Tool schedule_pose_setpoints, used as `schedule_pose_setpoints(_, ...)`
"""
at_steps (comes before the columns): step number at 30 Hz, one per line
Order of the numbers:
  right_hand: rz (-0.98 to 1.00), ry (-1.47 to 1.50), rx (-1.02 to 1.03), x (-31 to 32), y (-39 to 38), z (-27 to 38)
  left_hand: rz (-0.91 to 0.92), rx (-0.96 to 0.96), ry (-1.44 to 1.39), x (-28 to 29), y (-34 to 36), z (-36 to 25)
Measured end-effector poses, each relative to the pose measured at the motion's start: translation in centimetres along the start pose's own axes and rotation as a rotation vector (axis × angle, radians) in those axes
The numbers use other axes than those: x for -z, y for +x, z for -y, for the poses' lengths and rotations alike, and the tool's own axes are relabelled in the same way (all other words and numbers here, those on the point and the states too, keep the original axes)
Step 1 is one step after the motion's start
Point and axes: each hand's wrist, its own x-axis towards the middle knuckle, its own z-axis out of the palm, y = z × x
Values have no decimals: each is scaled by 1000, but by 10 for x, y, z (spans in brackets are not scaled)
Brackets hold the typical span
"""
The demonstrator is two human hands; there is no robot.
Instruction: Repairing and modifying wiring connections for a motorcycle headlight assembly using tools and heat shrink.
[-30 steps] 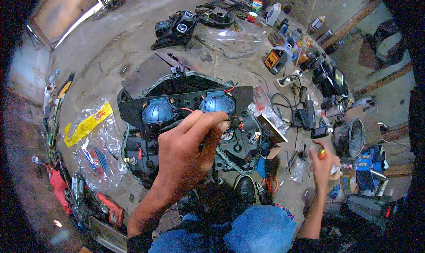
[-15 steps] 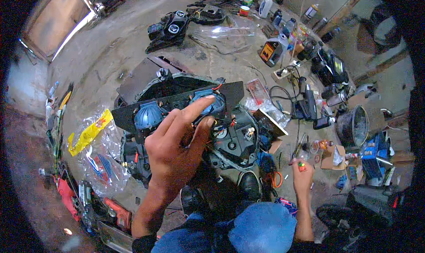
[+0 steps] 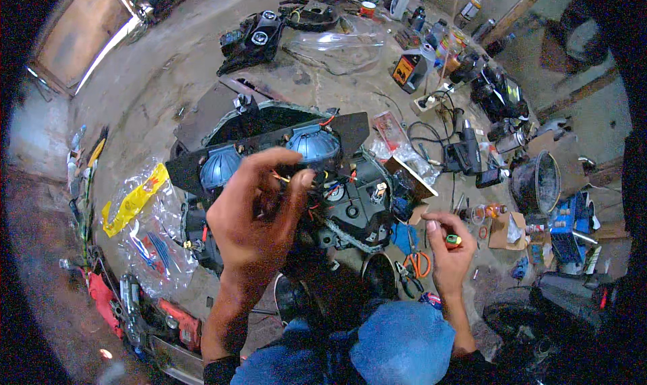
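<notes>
My left hand [image 3: 249, 210] is raised over the headlight assembly [image 3: 354, 213]. Its thumb and index finger are curved and apart, with thin wires showing behind them. Two blue rounded housings, the left one [image 3: 221, 167] and the right one [image 3: 312, 144], sit in a black panel of that assembly. Lower right, my right hand [image 3: 448, 257] is closed on a slim screwdriver [image 3: 453, 240]; its green and orange handle end sticks out of the fist, and most of the tool is hidden by the fingers.
Orange-handled scissors [image 3: 422, 264] and pliers [image 3: 408, 280] lie near my shoes. A clear plastic bag with a yellow strip [image 3: 138, 200] is at left. A black heat gun [image 3: 465, 152], a bucket [image 3: 536, 181] and several bottles stand right. Another headlight [image 3: 253, 41] lies at the back.
My right hand has risen and moved slightly left with the screwdriver, uncovering the pliers. My left hand has shifted a little left and its index finger has curled away from the right blue housing.
</notes>
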Motion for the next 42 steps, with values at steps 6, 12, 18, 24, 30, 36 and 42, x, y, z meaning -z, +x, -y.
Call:
schedule_pose_setpoints(6,255,-76,319,-22,4,24,-273,14,-225,18,-19,11)
schedule_pose_setpoints(12,321,-125,462,-54,24,36,-268,-15,-76,39,-51,35)
schedule_pose_setpoints(18,308,-195,673,-76,32,43,-162,-238,7,35,-45,42)
schedule_pose_setpoints(24,279,-213,803,-98,36,40,95,-24,-33,14,-19,-1)
schedule_pose_setpoints(30,234,-238,789,-93,36,39,136,-212,-19,-5,-7,6)
schedule_pose_setpoints(36,143,49,530,-89,41,36,162,-263,59,-12,-10,11)
schedule_pose_setpoints(42,166,179,465,-95,40,34,166,-320,127,-13,-11,13)
